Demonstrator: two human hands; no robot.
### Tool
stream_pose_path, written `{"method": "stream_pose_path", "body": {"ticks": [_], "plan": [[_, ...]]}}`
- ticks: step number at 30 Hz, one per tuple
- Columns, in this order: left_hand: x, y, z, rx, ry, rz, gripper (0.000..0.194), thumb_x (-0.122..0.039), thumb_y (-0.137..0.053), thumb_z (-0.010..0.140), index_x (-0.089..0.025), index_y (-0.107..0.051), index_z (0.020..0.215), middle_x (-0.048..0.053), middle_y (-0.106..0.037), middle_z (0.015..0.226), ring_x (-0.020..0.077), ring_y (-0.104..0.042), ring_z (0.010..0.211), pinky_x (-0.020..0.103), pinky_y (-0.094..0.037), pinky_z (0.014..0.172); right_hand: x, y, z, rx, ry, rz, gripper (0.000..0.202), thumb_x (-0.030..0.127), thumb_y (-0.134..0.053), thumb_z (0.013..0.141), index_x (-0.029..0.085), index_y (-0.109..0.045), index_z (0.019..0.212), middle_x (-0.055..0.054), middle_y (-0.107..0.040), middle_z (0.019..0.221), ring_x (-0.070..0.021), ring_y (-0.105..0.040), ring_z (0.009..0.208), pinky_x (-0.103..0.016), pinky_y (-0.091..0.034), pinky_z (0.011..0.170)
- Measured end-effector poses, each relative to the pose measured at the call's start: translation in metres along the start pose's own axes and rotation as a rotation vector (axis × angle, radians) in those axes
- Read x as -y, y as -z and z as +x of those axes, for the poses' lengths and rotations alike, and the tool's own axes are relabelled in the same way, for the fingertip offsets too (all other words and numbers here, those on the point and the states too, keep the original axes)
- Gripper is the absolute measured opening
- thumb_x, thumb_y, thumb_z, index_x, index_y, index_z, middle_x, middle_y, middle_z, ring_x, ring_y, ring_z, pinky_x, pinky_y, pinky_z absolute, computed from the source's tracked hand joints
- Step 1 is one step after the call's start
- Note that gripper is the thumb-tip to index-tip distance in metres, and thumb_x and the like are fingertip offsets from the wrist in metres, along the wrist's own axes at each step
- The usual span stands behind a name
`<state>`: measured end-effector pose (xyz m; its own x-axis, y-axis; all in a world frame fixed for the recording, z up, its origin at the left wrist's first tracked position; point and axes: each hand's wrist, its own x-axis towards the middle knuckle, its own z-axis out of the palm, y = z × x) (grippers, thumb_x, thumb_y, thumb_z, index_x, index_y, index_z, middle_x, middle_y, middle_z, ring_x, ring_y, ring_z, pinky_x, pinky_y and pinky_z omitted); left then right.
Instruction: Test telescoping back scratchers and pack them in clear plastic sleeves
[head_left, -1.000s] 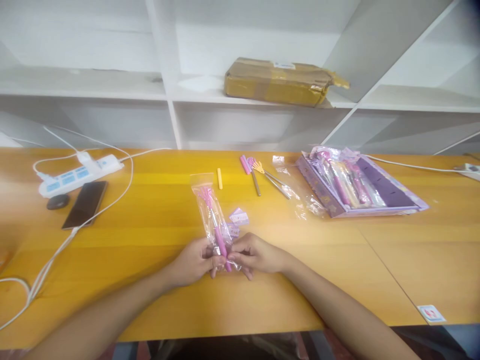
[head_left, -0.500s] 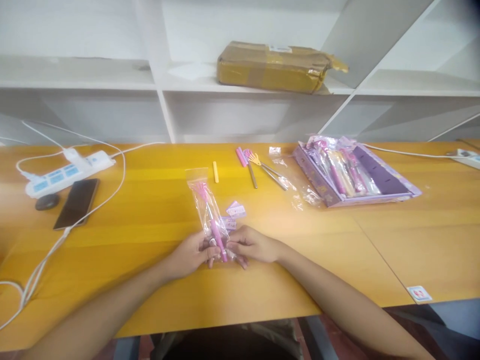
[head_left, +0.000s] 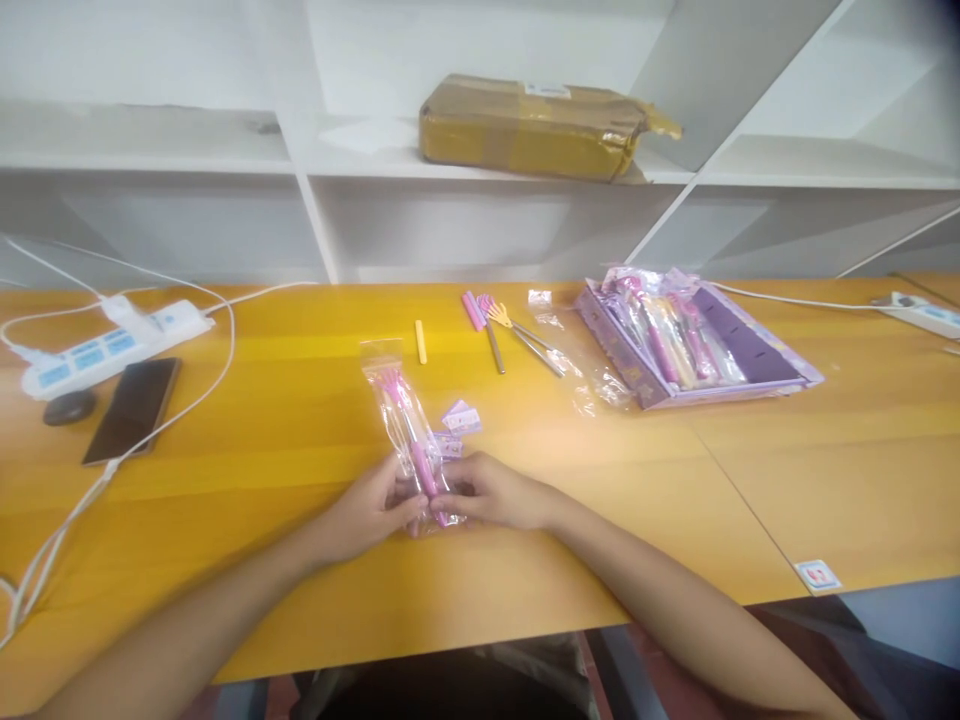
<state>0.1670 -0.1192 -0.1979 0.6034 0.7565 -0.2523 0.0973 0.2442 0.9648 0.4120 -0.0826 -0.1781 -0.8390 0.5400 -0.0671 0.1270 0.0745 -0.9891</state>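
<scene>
A pink back scratcher (head_left: 424,468) with a claw-shaped head lies inside a clear plastic bag (head_left: 381,352), head end pointing away from me. My left hand (head_left: 379,508) grips the bag's near end from the left, thumb on top beside the pink handle. From the right, my right hand (head_left: 487,492) pinches the same end, its thumb across the bottom of the handle. Fingers under the bag are partly hidden. Small purple printed cards (head_left: 460,417) lie just beyond the right hand.
Farther back are a yellow stick-like piece (head_left: 421,342), pink tubes (head_left: 473,311), a yellow back scratcher (head_left: 525,335) and clear wrappers (head_left: 606,388). A purple box (head_left: 735,400) of bagged scratchers stands right. A phone (head_left: 133,410), mouse (head_left: 70,407) and power strip (head_left: 112,348) lie left.
My right thumb has moved in over the lower end of the handle, and both hands are closer together. The view has shifted slightly to the right.
</scene>
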Motion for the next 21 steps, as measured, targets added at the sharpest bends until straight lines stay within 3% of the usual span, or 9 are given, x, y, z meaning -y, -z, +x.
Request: {"method": "stream_pose_path", "body": {"ticks": [3, 7, 9, 12, 16, 21], "plan": [[-0.005, 0.008, 0.002, -0.045, -0.035, 0.039, 0.046, -0.053, -0.061, 0.104, -0.020, -0.053, 0.134, 0.004, -0.068, 0.095, 0.0165, -0.066, 0.079, 0.032, -0.054, 0.075, 0.001, 0.001, -0.003, -0.007, -0.036, -0.052, 0.032, 0.042, -0.063, 0.102, 0.013, -0.076, 0.105, -0.003, -0.073, 0.089, -0.0105, -0.059, 0.071, -0.020, -0.048, 0.065], [-0.005, 0.029, 0.015, -0.377, -0.190, 0.024, 0.051, -0.054, -0.060, 0.104, -0.024, -0.052, 0.145, 0.009, -0.069, 0.123, 0.0216, -0.068, 0.105, 0.035, -0.055, 0.093, 0.002, -0.003, -0.007, 0.025, -0.085, -0.138, 0.017, 0.030, -0.070, 0.093, 0.014, -0.074, 0.087, 0.001, -0.069, 0.077, -0.0088, -0.054, 0.065, -0.020, -0.042, 0.062], [-0.003, 0.041, 0.023, -0.463, -0.215, -0.065, 0.062, -0.056, -0.064, 0.101, -0.026, -0.045, 0.153, 0.011, -0.067, 0.132, 0.0242, -0.068, 0.111, 0.038, -0.056, 0.096, 0.003, -0.006, -0.009, 0.033, -0.105, -0.170, 0.014, 0.028, -0.070, 0.091, 0.015, -0.073, 0.086, 0.001, -0.069, 0.077, -0.0091, -0.055, 0.065, -0.020, -0.042, 0.062], [0.000, 0.059, 0.030, -0.558, -0.247, -0.138, 0.073, -0.059, -0.067, 0.097, -0.025, -0.041, 0.156, 0.012, -0.069, 0.131, 0.0266, -0.070, 0.112, 0.040, -0.057, 0.095, 0.004, -0.013, -0.011, 0.018, -0.118, -0.237, 0.010, 0.025, -0.070, 0.090, 0.016, -0.070, 0.085, 0.002, -0.068, 0.077, -0.0090, -0.054, 0.065, -0.020, -0.042, 0.062], [0.004, 0.075, 0.032, -0.672, -0.288, -0.051, 0.061, -0.056, -0.073, 0.094, -0.020, -0.056, 0.141, 0.011, -0.073, 0.118, 0.0285, -0.069, 0.118, 0.041, -0.054, 0.100, 0.007, -0.022, -0.010, 0.014, -0.137, -0.367, 0.008, 0.021, -0.072, 0.087, 0.017, -0.067, 0.081, 0.004, -0.062, 0.072, -0.0078, -0.050, 0.062, -0.020, -0.039, 0.060], [0.011, 0.085, 0.035, -0.768, -0.290, 0.009, 0.054, -0.051, -0.077, 0.091, -0.020, -0.059, 0.132, 0.008, -0.071, 0.112, 0.0241, -0.072, 0.104, 0.039, -0.055, 0.097, 0.010, -0.032, -0.010, -0.047, -0.075, -0.501, 0.010, 0.015, -0.070, 0.083, 0.018, -0.065, 0.075, 0.004, -0.065, 0.069, -0.0079, -0.054, 0.059, -0.020, -0.038, 0.059]]}}
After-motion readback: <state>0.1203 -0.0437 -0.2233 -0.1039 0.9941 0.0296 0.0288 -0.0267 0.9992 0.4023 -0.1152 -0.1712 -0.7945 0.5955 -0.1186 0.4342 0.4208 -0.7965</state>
